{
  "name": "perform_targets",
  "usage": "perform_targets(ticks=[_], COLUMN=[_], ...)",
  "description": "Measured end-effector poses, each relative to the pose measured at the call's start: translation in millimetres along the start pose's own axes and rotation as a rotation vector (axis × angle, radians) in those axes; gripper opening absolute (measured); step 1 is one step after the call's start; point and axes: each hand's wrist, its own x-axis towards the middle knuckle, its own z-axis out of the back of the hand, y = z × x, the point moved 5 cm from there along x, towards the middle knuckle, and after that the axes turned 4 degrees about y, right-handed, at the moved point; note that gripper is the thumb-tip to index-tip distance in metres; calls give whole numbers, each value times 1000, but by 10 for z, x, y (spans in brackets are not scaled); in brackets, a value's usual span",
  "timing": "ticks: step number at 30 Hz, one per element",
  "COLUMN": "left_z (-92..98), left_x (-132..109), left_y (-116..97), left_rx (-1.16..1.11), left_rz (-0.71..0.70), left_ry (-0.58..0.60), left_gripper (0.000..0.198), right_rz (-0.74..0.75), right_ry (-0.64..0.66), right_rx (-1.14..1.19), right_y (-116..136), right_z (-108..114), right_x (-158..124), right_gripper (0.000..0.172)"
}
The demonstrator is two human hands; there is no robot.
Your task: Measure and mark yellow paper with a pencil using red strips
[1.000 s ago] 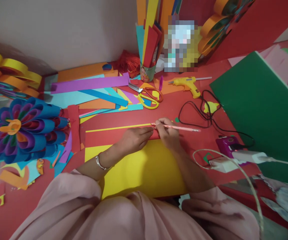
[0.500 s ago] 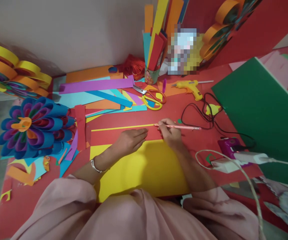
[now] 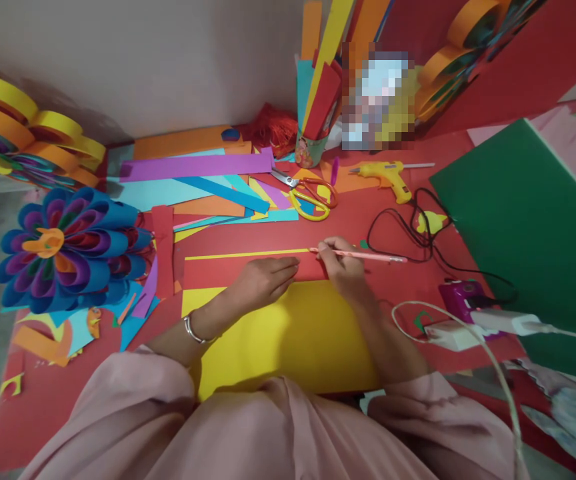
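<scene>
My left hand (image 3: 269, 279) lies flat, fingers stretched out to the right, on a red paper strip (image 3: 213, 271). That strip lies across a yellow sheet (image 3: 268, 340), whose thin yellow edge shows above it. In my right hand (image 3: 341, 261) is a pink pencil (image 3: 371, 255), pinched between thumb and fingers. Its tip points left and meets the upper edge of the red strip near the yellow line. The pencil's back end sticks out to the right, over the red table (image 3: 248, 233).
Behind my hands lie scissors (image 3: 313, 193), coloured paper strips (image 3: 195, 167) and a yellow glue gun (image 3: 384, 178). A cup (image 3: 311, 150) holds upright strips. At left sits a blue paper flower (image 3: 68, 250); at right are a black cord, white adapter (image 3: 455, 333) and green board (image 3: 523, 247).
The view has shifted slightly, so the things behind appear a little farther right. Both hands keep nearly the same pose on the paper, and the pencil stays in my right hand.
</scene>
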Motion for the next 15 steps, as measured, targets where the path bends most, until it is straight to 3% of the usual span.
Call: perform_targets(ticks=[8,15], left_z=[-2,-1], left_x=[-14,-10], left_y=[26,36], left_rx=[-23,-35], left_rz=[-27,-35], left_ry=[-48,-50], left_gripper=[26,25], right_rz=[-6,13], right_ry=[47,59], right_rx=[-129,-119], right_y=[119,76], right_z=[14,-4], right_x=[9,0], right_gripper=[24,25])
